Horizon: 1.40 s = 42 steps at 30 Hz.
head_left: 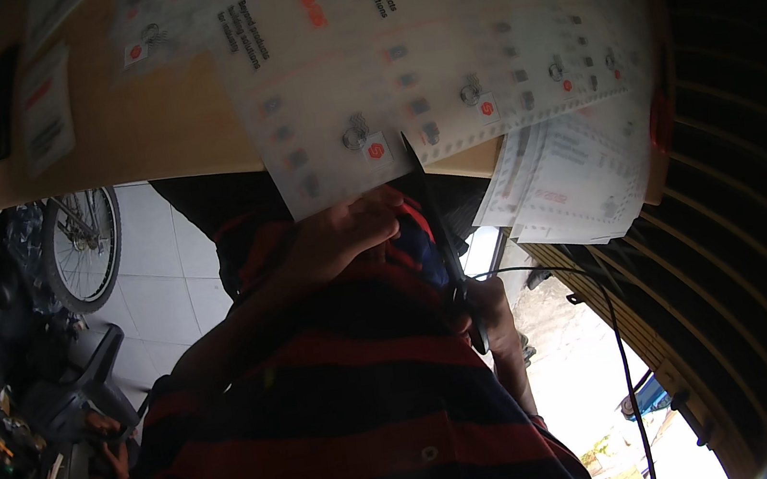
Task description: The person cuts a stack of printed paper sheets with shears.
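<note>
R hand (489,301) closed round long blk bladed tool (442,232), tip at near edge of printed translucent sheet (327,102) atop brown board (165,123); L hand (355,231) curled by same edge, can't tell if pinching.

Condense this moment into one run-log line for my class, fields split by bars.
left hand: at lower edge of printed sheet | right hand: gripping long dark tool | tool tip: overlaps sheet in view
</note>
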{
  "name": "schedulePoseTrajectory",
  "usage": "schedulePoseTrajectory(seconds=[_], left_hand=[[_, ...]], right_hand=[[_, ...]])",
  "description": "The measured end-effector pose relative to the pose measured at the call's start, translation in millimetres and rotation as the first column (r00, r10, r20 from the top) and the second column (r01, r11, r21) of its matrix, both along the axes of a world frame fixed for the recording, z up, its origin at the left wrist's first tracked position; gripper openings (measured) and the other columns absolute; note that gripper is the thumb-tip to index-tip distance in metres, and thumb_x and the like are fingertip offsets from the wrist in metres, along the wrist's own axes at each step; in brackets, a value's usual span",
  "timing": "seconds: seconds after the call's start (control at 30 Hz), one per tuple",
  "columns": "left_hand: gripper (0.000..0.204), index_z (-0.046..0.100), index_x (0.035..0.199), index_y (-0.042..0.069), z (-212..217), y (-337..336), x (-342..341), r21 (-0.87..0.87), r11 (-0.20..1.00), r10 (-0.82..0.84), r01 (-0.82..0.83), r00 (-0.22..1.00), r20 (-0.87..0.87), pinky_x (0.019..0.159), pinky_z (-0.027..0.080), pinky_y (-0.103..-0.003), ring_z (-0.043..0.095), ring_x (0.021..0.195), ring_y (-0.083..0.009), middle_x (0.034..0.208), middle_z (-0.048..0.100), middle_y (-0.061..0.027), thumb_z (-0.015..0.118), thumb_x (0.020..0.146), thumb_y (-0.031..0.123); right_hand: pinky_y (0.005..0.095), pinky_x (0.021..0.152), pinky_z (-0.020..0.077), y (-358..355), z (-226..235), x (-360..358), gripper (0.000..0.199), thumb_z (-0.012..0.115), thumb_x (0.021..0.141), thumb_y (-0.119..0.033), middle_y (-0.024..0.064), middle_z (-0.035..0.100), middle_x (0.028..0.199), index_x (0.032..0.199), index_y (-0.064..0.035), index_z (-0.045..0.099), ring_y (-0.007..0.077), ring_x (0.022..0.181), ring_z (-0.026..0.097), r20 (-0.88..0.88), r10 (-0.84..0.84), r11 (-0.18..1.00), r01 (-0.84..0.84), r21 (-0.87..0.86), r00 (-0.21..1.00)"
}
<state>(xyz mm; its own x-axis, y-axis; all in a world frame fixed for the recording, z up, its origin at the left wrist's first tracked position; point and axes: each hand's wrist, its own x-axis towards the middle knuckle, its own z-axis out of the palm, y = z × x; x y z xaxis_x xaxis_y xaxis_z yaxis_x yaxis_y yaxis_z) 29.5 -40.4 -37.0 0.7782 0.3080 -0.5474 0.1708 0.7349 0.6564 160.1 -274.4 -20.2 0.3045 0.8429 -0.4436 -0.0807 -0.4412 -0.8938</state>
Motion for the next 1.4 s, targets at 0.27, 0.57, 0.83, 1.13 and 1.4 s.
schedulePoseTrajectory(seconds=[0.27, 0.57, 0.83, 1.13, 1.4], left_hand=[[0.039, 0.056, 0.094, -0.001, 17, -6, 25, -0.041, 0.983, 0.167, -0.176, 0.972, -0.168, 0.048, 0.044, -0.024, 0.053, 0.047, -0.0109, 0.067, 0.057, -0.0069, 0.056, 0.094, 0.038], [0.038, 0.062, 0.097, -0.003, 23, -6, 28, 0.028, 0.979, 0.203, -0.201, 0.958, -0.203, 0.044, 0.040, -0.024, 0.048, 0.043, -0.0097, 0.056, 0.053, -0.0038, 0.054, 0.095, 0.035], [0.036, 0.062, 0.090, -0.001, 15, -5, 25, 0.074, 0.985, 0.166, -0.155, 0.969, -0.185, 0.041, 0.036, -0.023, 0.043, 0.038, -0.0084, 0.048, 0.046, -0.0016, 0.053, 0.096, 0.033], [0.032, 0.058, 0.092, -0.005, 20, 0, 25, 0.003, 0.990, 0.140, -0.143, 0.969, -0.202, 0.043, 0.036, -0.026, 0.035, 0.035, -0.0083, 0.047, 0.041, -0.0001, 0.058, 0.094, 0.027], [0.038, 0.058, 0.093, -0.005, 21, 4, 22, -0.021, 0.998, 0.047, -0.052, 0.982, -0.183, 0.044, 0.036, -0.025, 0.036, 0.038, -0.0073, 0.047, 0.039, 0.0004, 0.054, 0.096, 0.033]], right_hand=[[0.0313, 0.044, 0.0309, 9, 9, -8, 0.054, 0.082, 0.065, -0.046, 0.0035, 0.042, 0.051, 0.072, -0.0014, 0.053, 0.0113, 0.047, 0.035, 0.031, -0.073, 0.997, 0.074, -0.013, 0.997], [0.0297, 0.044, 0.0305, 7, 13, -5, 0.061, 0.081, 0.064, -0.054, 0.0032, 0.043, 0.051, 0.070, -0.0015, 0.051, 0.0076, 0.051, 0.035, 0.061, -0.016, 0.998, 0.020, -0.061, 0.998], [0.0286, 0.044, 0.0277, 5, 10, -1, 0.059, 0.082, 0.065, -0.052, -0.0010, 0.040, 0.052, 0.069, -0.0020, 0.051, 0.0070, 0.052, 0.033, -0.089, -0.056, 0.998, 0.053, -0.033, 0.994], [0.0295, 0.044, 0.0272, 6, 6, -1, 0.054, 0.085, 0.064, -0.045, -0.0019, 0.039, 0.052, 0.068, -0.0031, 0.050, 0.0073, 0.051, 0.031, 0.023, -0.021, 0.997, 0.023, -0.068, 1.000], [0.0292, 0.044, 0.0278, 11, 5, -1, 0.060, 0.084, 0.061, -0.053, -0.0013, 0.039, 0.052, 0.070, -0.0026, 0.052, 0.0071, 0.052, 0.031, -0.030, -0.065, 0.998, 0.064, -0.018, 0.997]])
